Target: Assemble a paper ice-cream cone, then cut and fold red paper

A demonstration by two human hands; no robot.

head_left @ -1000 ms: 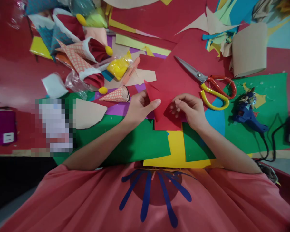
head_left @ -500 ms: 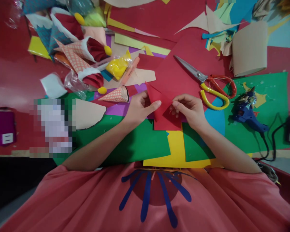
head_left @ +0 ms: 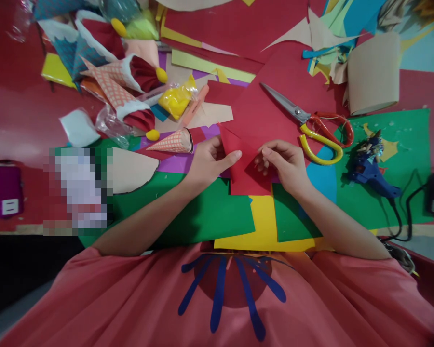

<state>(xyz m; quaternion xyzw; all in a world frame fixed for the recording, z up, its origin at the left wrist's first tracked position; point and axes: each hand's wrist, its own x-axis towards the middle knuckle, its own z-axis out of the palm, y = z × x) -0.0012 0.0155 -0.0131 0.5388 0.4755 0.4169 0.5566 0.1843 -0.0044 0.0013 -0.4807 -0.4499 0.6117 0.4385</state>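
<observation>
My left hand [head_left: 210,161] is closed on a piece of red paper [head_left: 251,178], its thumb lying on the front and the fingers behind. The paper's left side is folded over into a slanted flap. At its right edge hovers my right hand [head_left: 284,161], with curled fingers slightly apart and nothing visible in them. Just left of my left hand lies a small checked paper cone [head_left: 171,142] with a dark rim. Scissors [head_left: 300,114] with red and yellow handles rest on red paper beyond my right hand.
A blue glue gun [head_left: 372,173] with a cord lies on green paper [head_left: 412,144] at right. A beige paper cylinder [head_left: 374,72] stands behind it. Finished-looking checked cones [head_left: 112,91] with white trim, a yellow clay packet [head_left: 177,101] and a beige sector [head_left: 130,171] are at left.
My right thumb has lifted slightly and its fingers have parted a little. The left hand and the red paper have stayed in place.
</observation>
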